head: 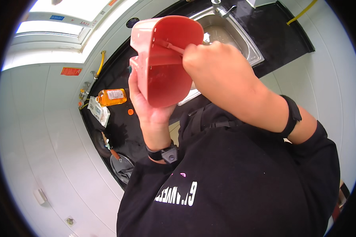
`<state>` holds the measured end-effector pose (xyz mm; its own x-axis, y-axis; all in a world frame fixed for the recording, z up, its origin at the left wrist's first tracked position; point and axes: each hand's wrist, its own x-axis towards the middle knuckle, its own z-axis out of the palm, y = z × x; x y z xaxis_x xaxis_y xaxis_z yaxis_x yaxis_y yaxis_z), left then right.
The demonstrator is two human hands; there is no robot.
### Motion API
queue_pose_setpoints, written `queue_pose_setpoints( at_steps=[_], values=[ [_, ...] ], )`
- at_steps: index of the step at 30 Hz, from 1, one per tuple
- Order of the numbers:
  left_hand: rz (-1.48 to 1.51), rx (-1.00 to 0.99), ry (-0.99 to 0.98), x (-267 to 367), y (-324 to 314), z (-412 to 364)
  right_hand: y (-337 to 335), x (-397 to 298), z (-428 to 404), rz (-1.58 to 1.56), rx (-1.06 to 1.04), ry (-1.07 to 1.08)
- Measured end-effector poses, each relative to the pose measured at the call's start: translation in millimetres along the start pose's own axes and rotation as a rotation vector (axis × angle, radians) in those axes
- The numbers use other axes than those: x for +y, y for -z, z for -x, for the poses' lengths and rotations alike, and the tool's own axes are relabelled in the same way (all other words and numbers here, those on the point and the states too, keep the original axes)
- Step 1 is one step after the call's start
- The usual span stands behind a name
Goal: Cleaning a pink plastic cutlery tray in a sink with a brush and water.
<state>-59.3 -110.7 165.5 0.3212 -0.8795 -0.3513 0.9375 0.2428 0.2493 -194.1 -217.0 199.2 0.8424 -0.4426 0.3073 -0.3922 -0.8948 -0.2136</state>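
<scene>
A pink plastic container [142,59] with a divider across its inside is held up over the counter, its opening facing right. My left hand [149,103] grips it from below and behind, the thumb at its left side. In my right hand [218,63] is the handle of a small pink brush [173,48], whose head is inside the upper compartment, near the wall. The brush head is blurred, so whether it touches the wall cannot be told. Behind the container and my right hand lies a steel sink [243,38] with some liquid in it, partly hidden.
On the black counter [130,134] an orange liquid bottle [115,97] lies beside a crumpled packet [99,111] and an orange cap [130,112]. A faucet [222,10] rises at the sink's rim. A glass lid [121,167] and wooden-handled utensil [115,154] are at lower left.
</scene>
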Motion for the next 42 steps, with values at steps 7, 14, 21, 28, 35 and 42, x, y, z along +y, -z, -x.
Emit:
queue_pose_setpoints(
  at_steps=[7, 14, 21, 28, 35, 42],
  values=[
    [-0.016, -0.082, -0.026, 2.1, -3.2, 5.3, -7.8, 21.7, -9.0, 0.119, 0.197, 0.152],
    [0.008, -0.062, -0.058, -5.3, 6.0, 4.1, -4.6, 13.7, -2.1, 0.056, 0.181, 0.055],
    [-0.039, -0.193, -0.117, -11.1, 21.5, -2.1, -4.4, -2.0, 2.4, -0.186, 0.084, -0.103],
    [-0.241, -0.190, -0.456, -17.7, 42.6, -20.3, -0.6, -14.5, 14.7, -0.558, -0.005, -0.129],
    [-0.301, -0.163, -0.557, -9.8, 55.1, -29.8, -0.8, -33.6, 36.5, -0.473, -0.010, -0.040],
    [-0.189, -0.184, -0.475, -4.0, 42.6, -21.6, 1.9, -24.5, 44.2, -0.272, -0.077, -0.070]
  ],
)
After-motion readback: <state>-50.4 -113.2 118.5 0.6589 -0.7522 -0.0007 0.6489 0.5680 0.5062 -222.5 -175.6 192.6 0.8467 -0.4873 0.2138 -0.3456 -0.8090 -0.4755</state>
